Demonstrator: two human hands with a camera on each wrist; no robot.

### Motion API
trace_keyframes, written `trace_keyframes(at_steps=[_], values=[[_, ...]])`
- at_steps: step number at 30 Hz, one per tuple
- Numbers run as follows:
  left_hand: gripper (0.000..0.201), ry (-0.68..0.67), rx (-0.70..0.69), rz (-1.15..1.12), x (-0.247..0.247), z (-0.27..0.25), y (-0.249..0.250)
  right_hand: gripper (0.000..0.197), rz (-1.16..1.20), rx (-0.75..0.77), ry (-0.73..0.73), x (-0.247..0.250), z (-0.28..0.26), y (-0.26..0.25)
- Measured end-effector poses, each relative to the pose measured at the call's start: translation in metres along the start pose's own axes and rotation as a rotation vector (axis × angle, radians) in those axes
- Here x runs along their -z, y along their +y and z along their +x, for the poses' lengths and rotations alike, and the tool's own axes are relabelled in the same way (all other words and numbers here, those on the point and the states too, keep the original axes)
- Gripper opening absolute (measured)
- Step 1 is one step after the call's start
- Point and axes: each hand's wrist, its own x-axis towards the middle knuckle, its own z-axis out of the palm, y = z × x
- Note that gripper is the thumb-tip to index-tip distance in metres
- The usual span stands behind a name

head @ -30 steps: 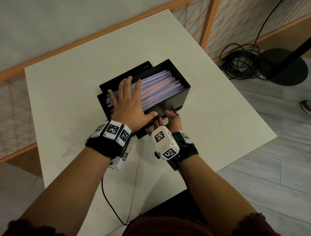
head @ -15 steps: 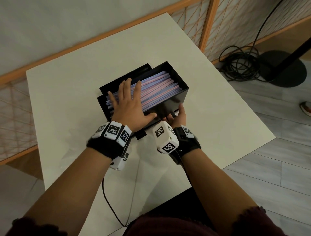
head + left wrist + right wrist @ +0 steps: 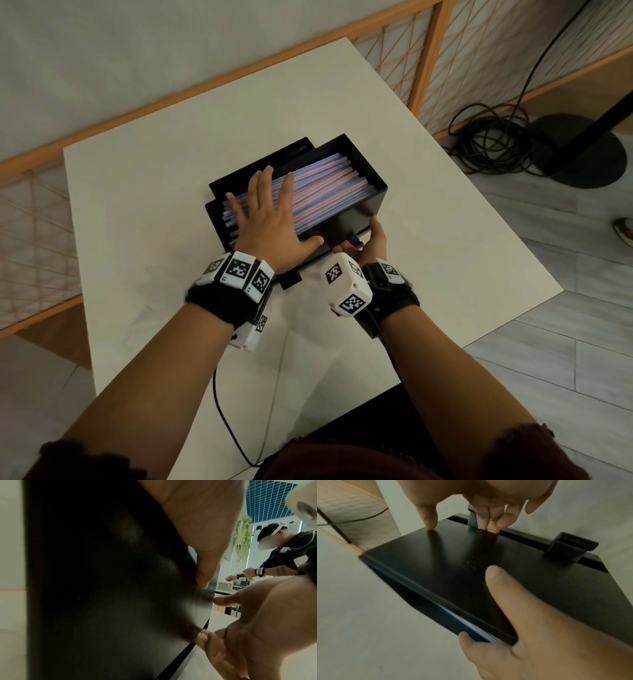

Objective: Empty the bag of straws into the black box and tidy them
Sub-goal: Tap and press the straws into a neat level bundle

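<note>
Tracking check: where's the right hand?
Head view: right hand touches the near wall of the black box, right of the left hand, which lies flat on the straws.

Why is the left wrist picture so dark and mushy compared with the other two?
Left wrist view: the black box sits right against the lens, so its wall fills the frame, unfocused, with a faint sheen. Right wrist view: sharper; fingers throw dark reflections on the glossy wall, and the near edge smears. Head view: dim but even, with crisp straws.
</note>
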Motion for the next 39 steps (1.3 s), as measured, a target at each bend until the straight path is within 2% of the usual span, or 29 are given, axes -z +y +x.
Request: trace_keyframes(at_steps=[8,13,17,21,23,26,28,30,33,36,39], values=[[0.108,0.002,0.002,0.007,-0.001,0.001,-0.001,0.041,0.016,-0.027,0.039,-0.002,-0.001,0.001],[0.108,0.017,0.007,-0.002,-0.001,-0.001,-0.001,0.049,-0.070,-0.040,0.047,-0.001,-0.004,-0.003],[0.108,0.027,0.013,-0.003,-0.001,0.000,-0.001,0.052,-0.137,0.064,0.049,-0.003,0.001,0.005],[0.107,0.017,0.014,-0.004,-0.001,-0.001,-0.002,0.058,-0.193,0.062,0.086,-0.004,0.000,0.004],[0.107,0.020,0.016,-0.008,-0.001,0.000,-0.002,0.050,-0.181,0.066,0.109,-0.004,-0.003,-0.003],[0.107,0.009,0.012,-0.005,0.000,0.000,-0.001,0.024,-0.171,-0.002,0.095,-0.002,-0.010,-0.016],[0.106,0.008,0.009,-0.006,0.000,0.000,-0.001,0.023,-0.164,-0.081,0.031,0.001,-0.013,-0.026],[0.105,0.008,0.011,-0.009,-0.001,0.000,-0.002,0.023,-0.144,-0.130,0.027,0.003,-0.016,-0.032],[0.106,0.014,0.022,-0.007,0.000,0.000,-0.002,0.029,-0.202,-0.072,0.052,0.000,-0.023,-0.031],[0.107,0.018,0.025,-0.001,0.000,0.000,-0.002,0.047,-0.226,0.015,0.094,0.001,-0.028,-0.029],[0.106,0.015,0.021,-0.004,-0.001,0.000,-0.001,0.051,-0.151,0.014,0.098,0.000,-0.028,-0.032]])
